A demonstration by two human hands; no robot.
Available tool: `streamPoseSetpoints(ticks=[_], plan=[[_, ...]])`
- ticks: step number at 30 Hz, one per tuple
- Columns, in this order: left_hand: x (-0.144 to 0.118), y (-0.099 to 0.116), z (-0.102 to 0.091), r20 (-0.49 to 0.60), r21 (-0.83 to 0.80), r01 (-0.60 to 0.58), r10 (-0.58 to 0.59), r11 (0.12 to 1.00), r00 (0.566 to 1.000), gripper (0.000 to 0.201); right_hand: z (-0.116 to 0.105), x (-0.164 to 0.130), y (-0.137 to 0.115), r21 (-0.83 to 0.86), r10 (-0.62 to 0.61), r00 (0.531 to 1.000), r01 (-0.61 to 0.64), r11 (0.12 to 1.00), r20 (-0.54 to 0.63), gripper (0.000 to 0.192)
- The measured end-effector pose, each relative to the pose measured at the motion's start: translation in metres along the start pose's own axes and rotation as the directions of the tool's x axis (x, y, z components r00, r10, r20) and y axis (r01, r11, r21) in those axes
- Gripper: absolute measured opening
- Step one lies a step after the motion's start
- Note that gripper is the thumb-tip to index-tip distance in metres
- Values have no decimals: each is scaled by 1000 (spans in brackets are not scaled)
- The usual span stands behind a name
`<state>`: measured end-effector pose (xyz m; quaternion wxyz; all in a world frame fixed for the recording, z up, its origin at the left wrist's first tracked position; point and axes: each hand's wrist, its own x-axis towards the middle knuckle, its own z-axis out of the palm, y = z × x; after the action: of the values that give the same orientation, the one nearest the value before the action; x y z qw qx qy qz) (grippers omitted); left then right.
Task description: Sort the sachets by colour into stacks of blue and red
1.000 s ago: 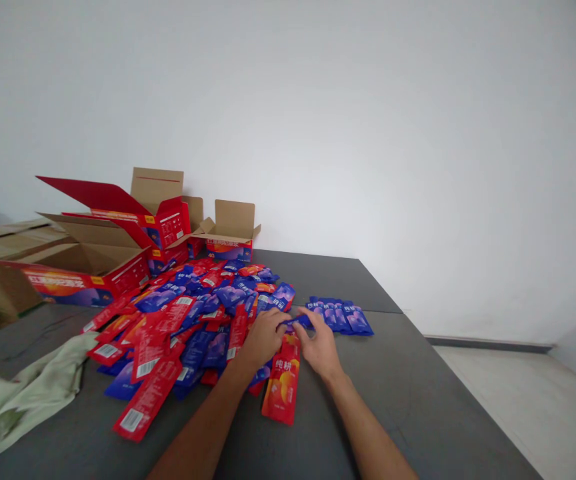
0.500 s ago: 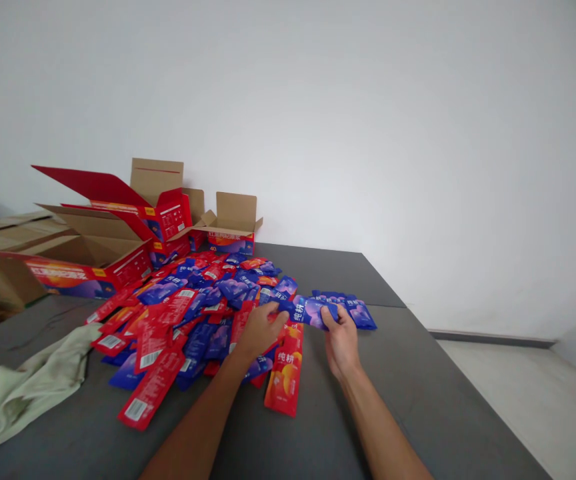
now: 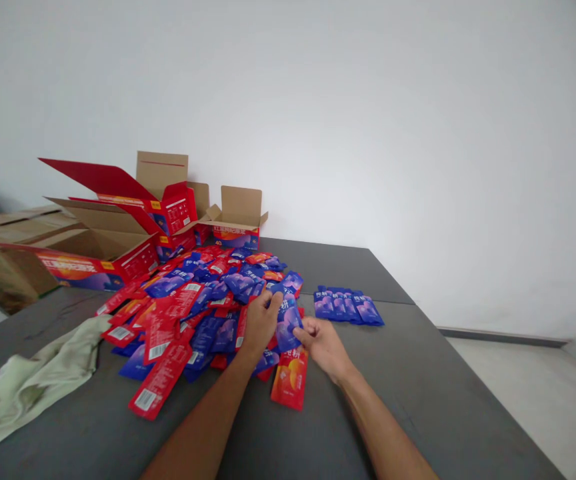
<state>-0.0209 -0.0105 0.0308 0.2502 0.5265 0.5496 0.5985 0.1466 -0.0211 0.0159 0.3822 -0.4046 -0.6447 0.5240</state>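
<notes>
Table (image 3: pixel 418 387): dark grey, takes up the lower half of the view; its near edge and left end are cut off by the frame.
Cartons (image 3: pixel 118 233): several red-and-blue printed boxes at the far left of the table, flaps open; their insides are not visible from this angle, so what they hold cannot be told.
Plain brown boxes (image 3: pixel 8 267): beside the table at the far left, partly cut off, contents hidden.
Sachet pile (image 3: pixel 203 300): a loose heap of red and blue flat sachets spread from the cartons toward the middle of the table; many overlap, and the small print is too small to read.
Cloth (image 3: pixel 33 380): pale green, crumpled, on the table at the near left, just beside the pile.
Sorted row (image 3: pixel 348 307): a few blue sachets laid side by side, overlapping, to the right of the pile and apart from it.
Red sachet (image 3: pixel 291 383): lies flat at the near edge of the pile, its upper end hidden under the hands.
Left hand (image 3: pixel 261 320): fingers curled over the top of the blue sachet, resting on the pile.
Right hand (image 3: pixel 321 340): thumb and fingers pinch the same sachet from the right.
Blue sachet (image 3: pixel 288 323): held between both hands, just above the near edge of the pile, partly covered by fingers.
</notes>
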Motion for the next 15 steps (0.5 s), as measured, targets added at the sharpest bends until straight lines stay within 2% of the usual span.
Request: streamPoseSetpoints(ticks=[2,4,7,11,15], plan=[[1,-3,3,71,-77,56,-51,995,996,37,-2,2,3,9,10,998,-9,1000,-65,37],[0,-7,7,190,-162,138,-106,977,976,32,-3,3,3,17,4,989,-2,1000,-149,37],[-2,-15,12,313,-181,196,-132,964,940,30,-6,5,4,18,-26,969,32,999,-247,36],[-4,-21,13,294,-115,167,-127,979,947,30,-5,6,7,-20,-21,957,15,1000,-288,34],[-6,-19,13,269,-96,189,-158,977,950,31,2,5,7,-293,-178,919,72,953,-352,50]])
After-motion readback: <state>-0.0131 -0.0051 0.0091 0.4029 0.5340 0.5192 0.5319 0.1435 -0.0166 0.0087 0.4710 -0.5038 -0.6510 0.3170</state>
